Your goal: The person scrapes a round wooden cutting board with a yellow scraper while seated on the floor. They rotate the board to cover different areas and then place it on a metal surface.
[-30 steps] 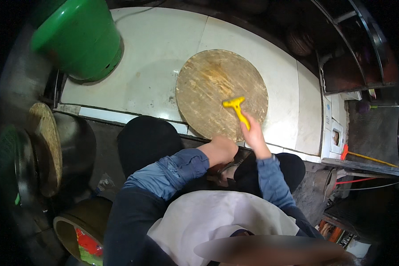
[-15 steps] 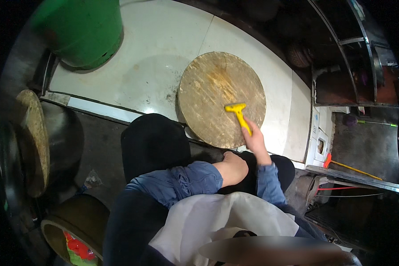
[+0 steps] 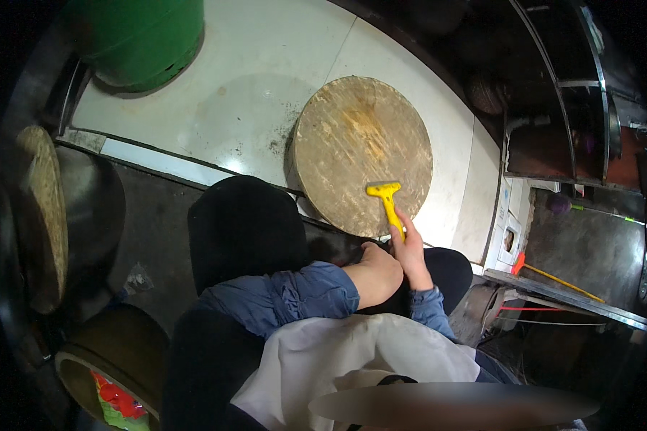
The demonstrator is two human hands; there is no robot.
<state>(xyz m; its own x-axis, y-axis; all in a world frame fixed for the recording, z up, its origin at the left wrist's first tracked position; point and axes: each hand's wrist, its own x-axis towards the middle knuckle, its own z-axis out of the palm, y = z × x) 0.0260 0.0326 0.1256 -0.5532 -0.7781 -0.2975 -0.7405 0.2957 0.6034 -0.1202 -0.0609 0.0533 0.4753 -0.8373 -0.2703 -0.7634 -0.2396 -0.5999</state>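
Note:
A thick round wooden chopping block (image 3: 338,144) lies on the white tiled surface in front of me, its top scuffed, with paler orange-brown scraped patches towards the far side. My right hand (image 3: 410,255) is closed round the handle of a yellow scraper (image 3: 387,197), whose wide head rests over the near right part of the block. Just left of it, my left hand (image 3: 379,267) reaches to below the block's near edge, close to my knee. Its fingers are bent away from sight, so I cannot see what they touch.
A green bucket (image 3: 144,50) stands at the far left of the tiles (image 3: 255,54). Another round board (image 3: 47,223) leans at the left, above a brown bin (image 3: 115,334) with red and green wrappers. Dark shelving (image 3: 553,93) lines the right, near a yellow-handled tool (image 3: 564,280).
My right hand has drawn the scraper nearer to me across the block, and now sits close beside my left hand. The left hand has hardly moved. The view has shifted slightly.

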